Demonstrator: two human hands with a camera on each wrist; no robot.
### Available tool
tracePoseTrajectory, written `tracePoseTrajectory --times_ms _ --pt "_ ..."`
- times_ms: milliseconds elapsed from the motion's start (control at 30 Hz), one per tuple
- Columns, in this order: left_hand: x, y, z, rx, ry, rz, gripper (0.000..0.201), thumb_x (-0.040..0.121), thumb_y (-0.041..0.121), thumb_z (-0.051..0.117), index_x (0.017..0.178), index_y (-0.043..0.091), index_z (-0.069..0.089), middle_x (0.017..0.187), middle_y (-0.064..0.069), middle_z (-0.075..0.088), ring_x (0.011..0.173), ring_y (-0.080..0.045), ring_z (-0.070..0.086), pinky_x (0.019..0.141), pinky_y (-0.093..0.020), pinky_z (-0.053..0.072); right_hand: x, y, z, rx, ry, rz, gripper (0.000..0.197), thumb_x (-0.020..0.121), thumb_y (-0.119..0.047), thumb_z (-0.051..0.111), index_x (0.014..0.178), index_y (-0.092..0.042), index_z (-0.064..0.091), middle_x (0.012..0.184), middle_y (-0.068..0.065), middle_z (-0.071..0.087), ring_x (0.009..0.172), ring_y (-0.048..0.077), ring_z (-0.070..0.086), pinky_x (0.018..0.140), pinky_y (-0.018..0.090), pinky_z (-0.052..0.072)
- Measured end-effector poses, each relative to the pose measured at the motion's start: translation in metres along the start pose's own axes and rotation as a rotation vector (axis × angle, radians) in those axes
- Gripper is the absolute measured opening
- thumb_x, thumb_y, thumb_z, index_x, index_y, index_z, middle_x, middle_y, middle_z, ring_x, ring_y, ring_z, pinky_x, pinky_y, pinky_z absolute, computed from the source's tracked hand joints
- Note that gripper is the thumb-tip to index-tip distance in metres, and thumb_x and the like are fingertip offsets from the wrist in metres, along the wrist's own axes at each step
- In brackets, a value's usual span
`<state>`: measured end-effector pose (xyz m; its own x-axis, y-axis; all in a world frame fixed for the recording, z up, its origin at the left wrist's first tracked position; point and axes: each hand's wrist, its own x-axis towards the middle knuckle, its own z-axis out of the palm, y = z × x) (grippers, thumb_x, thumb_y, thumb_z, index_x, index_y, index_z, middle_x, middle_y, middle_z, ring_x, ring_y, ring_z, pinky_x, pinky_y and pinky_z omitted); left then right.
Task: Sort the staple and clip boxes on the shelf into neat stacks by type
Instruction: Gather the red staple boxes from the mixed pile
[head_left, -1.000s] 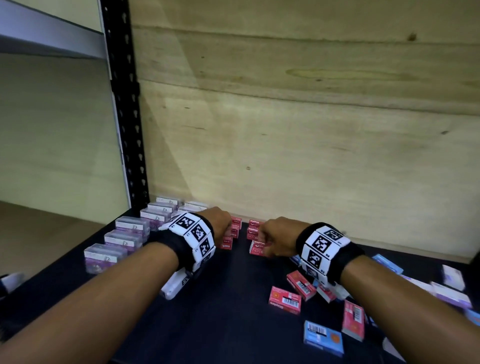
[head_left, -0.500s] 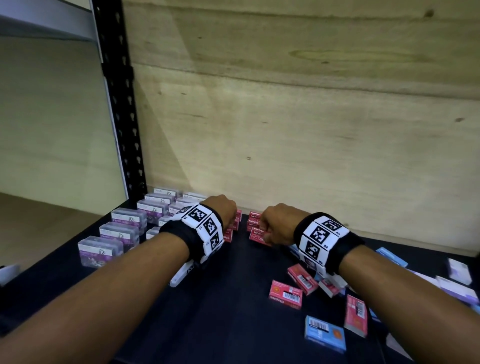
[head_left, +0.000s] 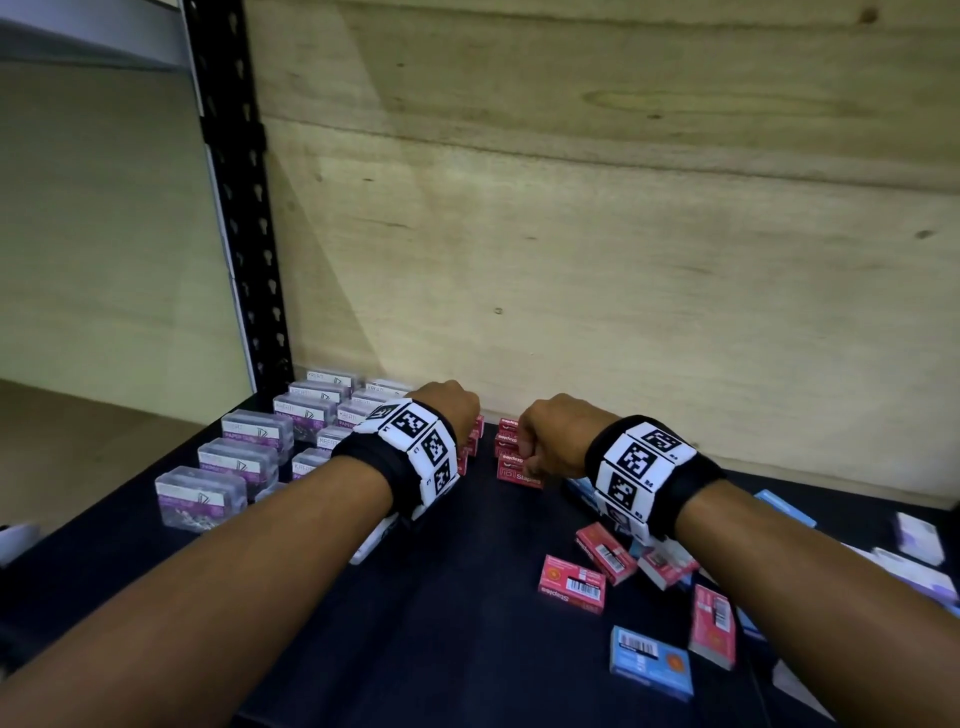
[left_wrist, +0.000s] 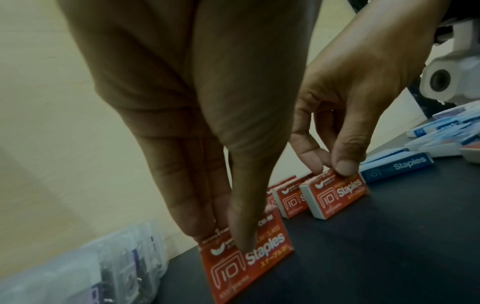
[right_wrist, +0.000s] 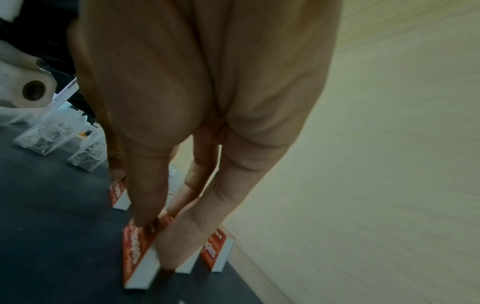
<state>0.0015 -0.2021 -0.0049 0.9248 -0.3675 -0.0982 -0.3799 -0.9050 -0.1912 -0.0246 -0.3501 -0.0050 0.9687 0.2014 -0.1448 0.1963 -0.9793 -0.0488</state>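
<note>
- 2 red staple boxes, on edge on the black shelf (head_left: 415, 649) near the back board (head_left: 623, 260), are pinched from above.
- 1 red box (left_wrist: 246, 259) is clamped by left hand (left_wrist: 197, 115) fingers.
- Another red box (right_wrist: 139, 253) is clamped by the right hand (right_wrist: 197, 102).

Storeroom or shop shelving: slotted metal upright (head_left: 234, 182), plywood back panel (head_left: 623, 234), boxed stationery.

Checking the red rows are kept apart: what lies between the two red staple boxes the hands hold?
In the left wrist view, only bare dark shelf separates the left hand's box from the right hand's box.
</note>
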Motion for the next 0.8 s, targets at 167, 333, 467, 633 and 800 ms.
tracePoseTrajectory --times_ms 167,333,467,633,800 --pt "-0.001 -0.001 -0.003 0.008 -0.008 -0.012 0.031 0.090 0.011 0.060 0.119 0.001 0.056 0.120 -0.017 0.058 0.107 -0.032 0.060 0.081 -0.033 0.048 0.000 0.000 -0.002 -0.003 0.011 0.008 0.013 0.085 -0.017 0.073 0.098 -0.015 0.073 0.098 0.003 0.071 0.092 0.022 0.067 0.079 0.031 0.055" --pt "-0.002 -0.003 -0.006 -0.031 -0.035 -0.007 0.034 0.084 0.006 0.065 0.118 0.004 0.060 0.119 -0.015 0.059 0.107 -0.030 0.060 0.086 -0.033 0.049 0.002 -0.003 -0.002 -0.024 0.012 0.009 0.010 0.086 -0.015 0.070 0.095 -0.012 0.073 0.095 0.006 0.072 0.088 0.025 0.069 0.082 0.039 0.058" --pt "-0.004 -0.005 -0.007 -0.070 -0.038 0.007 0.033 0.082 0.004 0.067 0.115 0.006 0.063 0.117 -0.014 0.063 0.105 -0.029 0.061 0.088 -0.034 0.051 0.003 -0.005 -0.002 -0.031 0.020 0.006 0.009 0.086 -0.013 0.068 0.094 -0.010 0.073 0.094 0.007 0.072 0.087 0.025 0.069 0.082 0.041 0.059" --pt "-0.004 -0.009 -0.008 -0.143 -0.069 0.009 0.031 0.080 0.003 0.069 0.111 0.005 0.067 0.113 -0.013 0.065 0.103 -0.029 0.063 0.089 -0.037 0.053 0.002 -0.004 -0.003 -0.016 0.012 -0.006 0.009 0.086 -0.010 0.067 0.092 -0.010 0.073 0.094 0.007 0.072 0.088 0.025 0.069 0.082 0.039 0.059" --pt "-0.008 -0.018 -0.010 -0.241 -0.030 0.014 0.020 0.079 0.011 0.073 0.100 0.011 0.073 0.101 -0.008 0.072 0.094 -0.024 0.067 0.083 -0.034 0.056 -0.005 0.001 -0.005 0.009 0.026 -0.031 0.016 0.090 -0.029 0.068 0.099 -0.015 0.069 0.097 0.002 0.069 0.090 0.021 0.065 0.078 0.033 0.053"
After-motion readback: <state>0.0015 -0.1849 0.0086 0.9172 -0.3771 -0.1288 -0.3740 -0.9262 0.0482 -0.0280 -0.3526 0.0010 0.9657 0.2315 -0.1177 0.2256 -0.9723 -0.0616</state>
